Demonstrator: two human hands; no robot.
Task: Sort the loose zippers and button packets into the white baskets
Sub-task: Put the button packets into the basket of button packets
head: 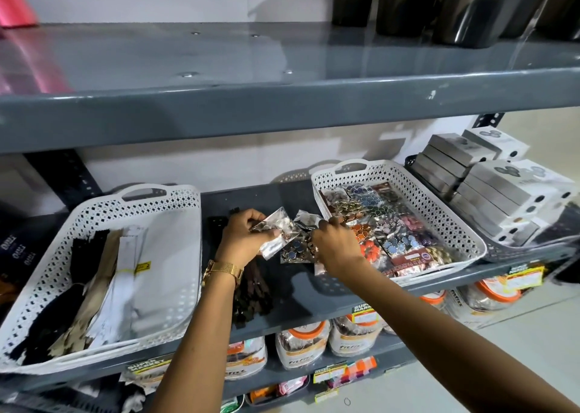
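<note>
Two white perforated baskets stand on the grey shelf. The left basket (47, 274) holds black, beige and white zippers (94, 287). The right basket (439, 199) is full of clear button packets (392, 224). Between the baskets, my left hand (244, 237) grips a clear button packet (276, 227) lifted off the shelf. My right hand (335, 243) pinches another loose packet (309, 218) beside the right basket's near corner. More loose packets (293, 251) lie under both hands. A bundle of dark zippers (254, 296) lies on the shelf below my left wrist.
Grey and white boxes (489, 193) are stacked right of the right basket. A grey upper shelf (282, 105) overhangs the work area, with black containers (455, 4) on it. Jars with orange lids (304, 346) fill the shelf below.
</note>
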